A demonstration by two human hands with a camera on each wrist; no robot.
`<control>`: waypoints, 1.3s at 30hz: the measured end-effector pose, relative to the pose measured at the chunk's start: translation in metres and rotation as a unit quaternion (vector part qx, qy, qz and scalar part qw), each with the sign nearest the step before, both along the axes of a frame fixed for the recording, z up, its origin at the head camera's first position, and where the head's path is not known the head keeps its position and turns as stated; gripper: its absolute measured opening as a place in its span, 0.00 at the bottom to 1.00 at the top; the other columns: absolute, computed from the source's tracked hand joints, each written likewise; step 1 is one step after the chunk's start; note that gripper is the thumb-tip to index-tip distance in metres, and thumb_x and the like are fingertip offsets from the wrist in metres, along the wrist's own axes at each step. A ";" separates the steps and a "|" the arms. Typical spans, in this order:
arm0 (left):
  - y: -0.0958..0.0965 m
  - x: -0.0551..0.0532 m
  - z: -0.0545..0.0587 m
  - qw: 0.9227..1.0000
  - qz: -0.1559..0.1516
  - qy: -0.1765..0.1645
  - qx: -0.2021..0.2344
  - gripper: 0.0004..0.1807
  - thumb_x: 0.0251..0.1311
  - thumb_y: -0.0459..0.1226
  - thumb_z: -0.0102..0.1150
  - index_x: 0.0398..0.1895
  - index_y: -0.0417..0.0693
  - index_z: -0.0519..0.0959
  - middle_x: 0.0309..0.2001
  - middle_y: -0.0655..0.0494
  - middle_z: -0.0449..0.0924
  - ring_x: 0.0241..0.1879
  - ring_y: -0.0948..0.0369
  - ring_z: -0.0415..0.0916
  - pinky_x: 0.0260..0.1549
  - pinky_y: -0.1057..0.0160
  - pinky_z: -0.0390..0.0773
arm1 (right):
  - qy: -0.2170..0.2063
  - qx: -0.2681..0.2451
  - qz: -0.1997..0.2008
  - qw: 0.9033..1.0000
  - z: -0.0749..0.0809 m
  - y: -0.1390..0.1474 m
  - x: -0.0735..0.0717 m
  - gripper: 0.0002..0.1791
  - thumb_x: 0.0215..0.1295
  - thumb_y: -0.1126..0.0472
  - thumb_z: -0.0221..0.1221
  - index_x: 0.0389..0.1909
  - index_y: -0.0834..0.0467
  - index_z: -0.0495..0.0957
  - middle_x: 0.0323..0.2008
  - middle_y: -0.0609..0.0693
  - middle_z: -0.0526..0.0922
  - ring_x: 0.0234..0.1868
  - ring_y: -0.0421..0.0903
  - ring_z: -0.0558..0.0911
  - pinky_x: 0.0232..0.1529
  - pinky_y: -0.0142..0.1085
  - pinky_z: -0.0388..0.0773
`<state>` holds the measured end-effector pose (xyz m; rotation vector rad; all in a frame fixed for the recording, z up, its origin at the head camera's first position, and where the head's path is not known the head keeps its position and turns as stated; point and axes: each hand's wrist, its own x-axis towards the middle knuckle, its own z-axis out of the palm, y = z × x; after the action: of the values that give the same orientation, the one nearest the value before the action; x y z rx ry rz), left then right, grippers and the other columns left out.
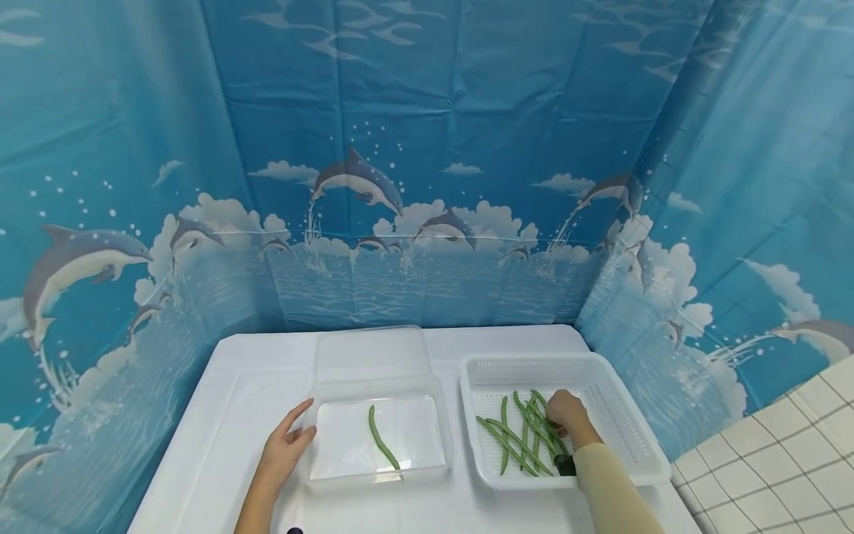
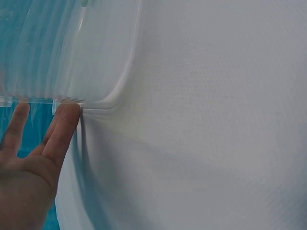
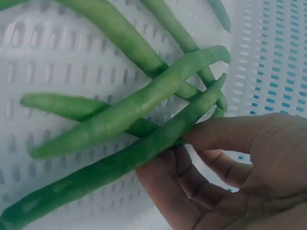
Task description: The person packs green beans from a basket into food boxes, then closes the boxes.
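Observation:
A clear plastic container stands on the table with one green bean lying in it. At its left side my left hand touches the wall with its fingertips, the fingers fairly straight, as the left wrist view also shows. My right hand reaches into a white perforated basket that holds several more green beans. In the right wrist view the thumb and fingers of that hand pinch a long green bean near one end. Other beans cross beneath and beside it.
Behind the container lies its clear lid, flat on the white-covered table. The basket's raised walls surround the beans. A blue dolphin-print curtain hangs around the table's back and sides, with white tiling at the right.

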<state>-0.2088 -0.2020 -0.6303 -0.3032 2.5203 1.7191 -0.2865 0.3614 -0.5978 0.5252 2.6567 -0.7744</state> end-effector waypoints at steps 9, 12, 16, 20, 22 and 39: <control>0.001 0.002 -0.003 1.000 -0.006 0.005 -0.001 0.32 0.77 0.44 0.59 0.81 0.68 0.65 0.84 0.37 0.55 0.74 0.30 0.69 0.65 0.29 0.78 | 0.108 -0.019 0.013 0.994 0.007 0.004 0.018 0.13 0.70 0.71 0.50 0.52 0.72 0.73 0.38 0.67 0.80 0.30 0.55 0.80 0.26 0.44 0.79; 0.001 0.002 -0.004 1.000 -0.007 0.005 0.000 0.32 0.77 0.45 0.59 0.81 0.69 0.65 0.84 0.38 0.55 0.74 0.30 0.69 0.65 0.30 0.78 | 0.138 0.011 0.025 0.990 0.017 0.003 0.020 0.14 0.70 0.70 0.52 0.54 0.71 0.73 0.27 0.61 0.78 0.24 0.51 0.74 0.24 0.42 0.71; 0.001 0.003 -0.004 1.000 -0.001 0.007 -0.003 0.32 0.77 0.46 0.59 0.81 0.68 0.65 0.83 0.38 0.58 0.72 0.31 0.71 0.63 0.31 0.81 | 0.165 0.029 0.018 0.986 0.034 -0.002 0.020 0.16 0.71 0.69 0.55 0.56 0.69 0.73 0.21 0.57 0.75 0.21 0.49 0.71 0.23 0.41 0.68; 0.001 0.004 -0.003 1.000 0.005 0.012 -0.008 0.32 0.76 0.45 0.59 0.81 0.67 0.66 0.82 0.37 0.60 0.71 0.32 0.73 0.61 0.33 0.83 | 0.180 0.021 0.008 0.983 0.054 -0.011 0.018 0.17 0.70 0.68 0.57 0.58 0.67 0.74 0.28 0.60 0.80 0.24 0.50 0.74 0.24 0.40 0.70; 0.001 0.004 -0.003 1.000 0.006 0.015 -0.009 0.32 0.76 0.45 0.59 0.81 0.66 0.66 0.82 0.36 0.60 0.71 0.32 0.74 0.60 0.33 0.83 | 0.186 0.003 0.007 0.983 0.064 -0.019 0.018 0.18 0.70 0.67 0.57 0.58 0.67 0.75 0.32 0.61 0.81 0.25 0.50 0.75 0.24 0.40 0.70; 0.002 0.002 -0.004 1.000 0.011 0.015 -0.011 0.33 0.76 0.47 0.60 0.81 0.66 0.65 0.83 0.38 0.59 0.72 0.32 0.72 0.63 0.30 0.80 | 0.222 -0.196 0.059 0.953 0.110 -0.164 0.013 0.18 0.72 0.69 0.59 0.60 0.62 0.78 0.38 0.56 0.80 0.34 0.48 0.83 0.36 0.43 0.91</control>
<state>-0.2067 -0.1997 -0.6347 -0.3101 2.5677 1.7160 -0.2731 0.1979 -0.4874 0.0892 2.7681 -1.4852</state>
